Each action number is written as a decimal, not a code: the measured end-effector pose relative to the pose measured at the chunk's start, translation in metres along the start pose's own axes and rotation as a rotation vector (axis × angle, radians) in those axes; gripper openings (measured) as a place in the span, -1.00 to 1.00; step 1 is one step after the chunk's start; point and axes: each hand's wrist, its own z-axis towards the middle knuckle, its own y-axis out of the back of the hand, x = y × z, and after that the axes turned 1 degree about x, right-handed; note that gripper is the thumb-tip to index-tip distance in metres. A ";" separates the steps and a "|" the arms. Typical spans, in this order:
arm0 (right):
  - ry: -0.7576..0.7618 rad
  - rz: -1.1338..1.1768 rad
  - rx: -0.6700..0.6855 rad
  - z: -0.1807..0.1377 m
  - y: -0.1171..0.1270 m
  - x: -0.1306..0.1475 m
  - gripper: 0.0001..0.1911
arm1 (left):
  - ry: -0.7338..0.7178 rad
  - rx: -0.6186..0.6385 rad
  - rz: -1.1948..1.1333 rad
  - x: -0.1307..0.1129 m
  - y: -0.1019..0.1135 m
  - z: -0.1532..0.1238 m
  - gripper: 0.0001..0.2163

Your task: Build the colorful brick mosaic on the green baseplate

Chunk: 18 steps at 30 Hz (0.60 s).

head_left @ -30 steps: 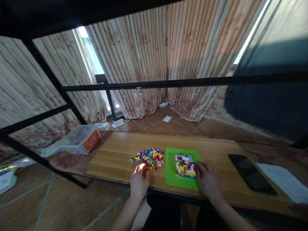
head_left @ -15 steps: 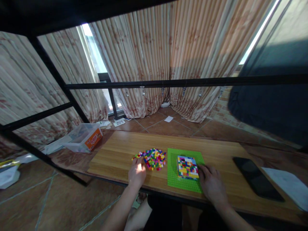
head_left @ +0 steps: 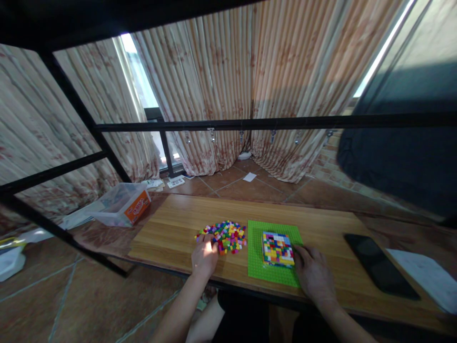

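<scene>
A heap of small multicoloured building bricks (head_left: pixel 232 236) lies loose on the wooden table. My left hand (head_left: pixel 204 255) rests at the heap's near left edge, fingers reaching down among the bricks and the thumb a little apart from them. Right of the heap is a green baseplate (head_left: pixel 255 267), bearing a low square block of many coloured bricks (head_left: pixel 278 249). My right hand (head_left: pixel 316 274) lies over the baseplate's right edge with its fingers curled and the tips against or close beside the block's right side. Whatever those fingertips may hold is hidden.
A black phone or tablet (head_left: pixel 382 267) and a white sheet of paper (head_left: pixel 424 274) lie to the right on the table (head_left: pixel 332 228). A clear plastic box (head_left: pixel 123 205) with an orange label stands beyond the left end. A black metal bar (head_left: pixel 221 126) crosses ahead, before curtains.
My left hand has shifted slightly to the right at the heap, and a few bricks there lie differently. My right hand stays beside the brick block.
</scene>
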 end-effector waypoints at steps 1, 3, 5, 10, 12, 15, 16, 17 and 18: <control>0.002 0.000 0.006 0.000 0.000 0.000 -0.65 | 0.015 0.002 -0.006 0.000 0.001 -0.001 -0.81; 0.005 -0.001 0.010 0.000 0.000 0.000 -0.65 | 0.044 0.009 -0.021 0.000 0.002 -0.002 -0.83; 0.002 -0.002 0.003 0.000 -0.001 -0.001 -0.66 | 0.059 0.018 -0.035 0.000 0.003 -0.003 -0.84; 0.008 0.011 -0.013 0.000 -0.001 -0.001 -0.67 | 0.039 0.040 -0.042 0.005 0.006 -0.006 -0.83; 0.006 0.017 -0.011 0.000 0.000 0.000 -0.67 | 0.013 0.046 -0.029 0.008 0.007 -0.006 -0.79; -0.009 0.020 -0.007 0.000 0.002 0.001 -0.67 | -0.027 0.056 0.006 0.010 0.009 -0.006 -0.74; -0.011 0.020 -0.005 0.000 0.002 0.002 -0.66 | -0.041 0.058 0.019 0.010 0.009 -0.005 -0.74; -0.008 0.020 -0.003 0.000 0.002 0.002 -0.66 | -0.056 0.060 0.032 0.010 0.010 -0.005 -0.74; -0.003 0.019 -0.002 0.000 0.003 0.002 -0.66 | -0.074 0.063 0.044 0.010 0.011 -0.004 -0.76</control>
